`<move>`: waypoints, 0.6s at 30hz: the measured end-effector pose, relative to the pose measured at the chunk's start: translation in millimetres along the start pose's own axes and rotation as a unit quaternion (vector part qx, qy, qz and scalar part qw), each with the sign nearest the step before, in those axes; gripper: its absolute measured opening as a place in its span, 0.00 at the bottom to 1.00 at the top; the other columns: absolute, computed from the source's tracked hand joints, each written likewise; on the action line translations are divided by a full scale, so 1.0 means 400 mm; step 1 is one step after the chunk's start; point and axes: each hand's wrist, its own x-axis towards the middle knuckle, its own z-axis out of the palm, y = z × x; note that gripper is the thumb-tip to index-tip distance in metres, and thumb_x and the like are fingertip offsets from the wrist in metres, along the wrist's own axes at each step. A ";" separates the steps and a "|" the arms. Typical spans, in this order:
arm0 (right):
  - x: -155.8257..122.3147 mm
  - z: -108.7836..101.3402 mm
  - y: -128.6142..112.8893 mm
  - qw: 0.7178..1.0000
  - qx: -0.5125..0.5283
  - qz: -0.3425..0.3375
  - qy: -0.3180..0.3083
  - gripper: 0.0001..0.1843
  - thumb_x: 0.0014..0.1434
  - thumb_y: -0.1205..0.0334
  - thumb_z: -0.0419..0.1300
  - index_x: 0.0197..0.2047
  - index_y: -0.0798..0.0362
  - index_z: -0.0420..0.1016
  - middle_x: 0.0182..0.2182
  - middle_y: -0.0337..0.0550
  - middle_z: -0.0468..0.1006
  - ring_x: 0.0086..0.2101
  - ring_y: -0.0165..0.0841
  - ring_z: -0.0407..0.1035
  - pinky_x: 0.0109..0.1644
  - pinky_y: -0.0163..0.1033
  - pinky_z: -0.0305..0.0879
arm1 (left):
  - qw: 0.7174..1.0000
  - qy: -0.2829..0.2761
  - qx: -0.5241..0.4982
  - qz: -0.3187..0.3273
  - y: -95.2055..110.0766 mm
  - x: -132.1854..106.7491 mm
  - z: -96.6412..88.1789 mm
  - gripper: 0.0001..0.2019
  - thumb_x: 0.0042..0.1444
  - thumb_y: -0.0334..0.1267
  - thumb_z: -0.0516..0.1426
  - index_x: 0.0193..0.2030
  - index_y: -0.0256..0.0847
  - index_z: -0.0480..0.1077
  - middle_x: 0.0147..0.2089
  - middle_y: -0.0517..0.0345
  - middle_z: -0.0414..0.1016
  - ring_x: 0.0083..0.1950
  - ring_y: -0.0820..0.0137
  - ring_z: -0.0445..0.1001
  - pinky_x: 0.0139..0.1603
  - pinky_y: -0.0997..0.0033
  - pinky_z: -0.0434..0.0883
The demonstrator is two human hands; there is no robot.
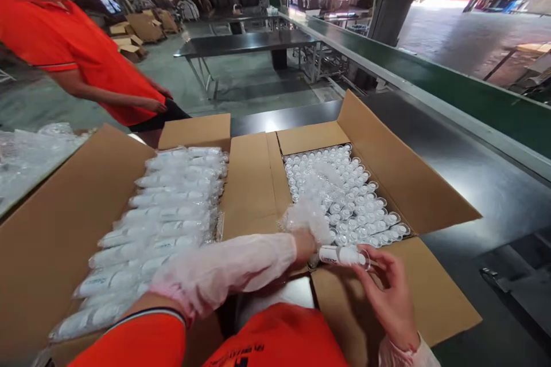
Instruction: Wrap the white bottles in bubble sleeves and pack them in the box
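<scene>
My right hand (390, 284) holds a white bottle (338, 255) by its clear-capped end, fingertips pinched round the cap. The bottle lies nearly level, its dark lettering towards my left hand. My left hand (305, 245), in a white sleeve, is closed at a clear bubble-wrap bag (306, 219) beside the bottle's base; its fingers are mostly hidden. Both hands are over the near edge of the right carton (387, 155), where many white bottles (361, 206) with clear caps stand upright in rows. Another piece of bubble wrap (325, 178) lies on them.
On the left, an open carton (55, 218) holds rows of wrapped bottles (172, 212) lying flat. Clear plastic bags (30, 155) are heaped at far left. A co-worker in an orange shirt (103, 63) stands beyond. A green conveyor (473, 83) runs along the right, past a metal table (434, 149).
</scene>
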 end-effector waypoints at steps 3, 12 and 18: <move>0.002 -0.037 -0.026 0.999 0.049 0.000 -0.008 0.18 0.50 0.57 0.66 0.42 0.48 0.65 0.45 0.49 0.77 0.43 0.38 0.74 0.41 0.38 0.74 | 0.999 0.042 -0.025 0.017 0.013 -0.108 -0.069 0.11 0.46 0.25 0.57 0.36 0.36 0.77 0.45 0.45 0.77 0.48 0.56 0.71 0.52 0.60 0.65; 0.110 0.192 -0.044 0.992 0.000 -0.001 -0.123 0.25 0.47 0.44 0.63 0.43 0.54 0.71 0.35 0.48 0.77 0.33 0.37 0.72 0.34 0.42 0.70 | 0.730 0.067 -0.677 -0.054 0.093 -0.253 0.030 0.27 0.42 0.44 0.62 0.49 0.38 0.61 0.24 0.65 0.67 0.20 0.74 0.67 0.20 0.75 0.64; 0.293 0.260 -0.018 0.995 -0.068 -0.064 -0.036 0.19 0.38 0.45 0.65 0.27 0.52 0.74 0.24 0.44 0.76 0.27 0.39 0.70 0.39 0.47 0.66 | 0.642 0.185 -0.734 -0.118 0.045 -0.345 0.094 0.23 0.38 0.40 0.64 0.39 0.39 0.58 0.24 0.66 0.67 0.18 0.77 0.67 0.17 0.78 0.61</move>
